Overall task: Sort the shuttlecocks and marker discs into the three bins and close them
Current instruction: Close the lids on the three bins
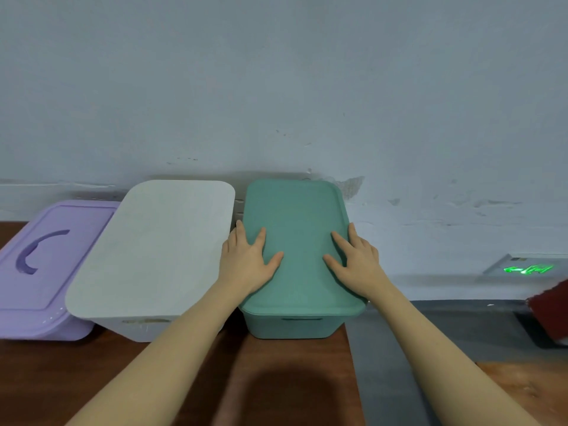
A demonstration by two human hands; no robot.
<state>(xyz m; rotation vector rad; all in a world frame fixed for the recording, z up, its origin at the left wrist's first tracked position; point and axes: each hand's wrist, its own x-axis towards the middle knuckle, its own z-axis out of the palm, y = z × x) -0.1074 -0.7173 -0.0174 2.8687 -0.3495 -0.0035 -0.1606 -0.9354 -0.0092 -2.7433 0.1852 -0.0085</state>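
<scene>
Three lidded bins stand in a row against the wall on a brown table point(190, 373). At the left is a purple bin point(46, 272) with a handle recess in its lid. A white bin point(153, 250) sits in the middle, and a green bin point(298, 327) on the right carries a green lid point(298, 219). My left hand point(246, 259) lies flat on the lid's left side with the fingers straight. My right hand point(356, 259) lies flat on its right side. No shuttlecocks or marker discs show; the bins' insides are hidden.
A pale wall point(276, 87) rises right behind the bins. To the right of the table runs a grey floor strip point(430, 327), with a green lit sign point(527, 269) low on the wall and a dark red object point(550, 309) at the frame's right edge.
</scene>
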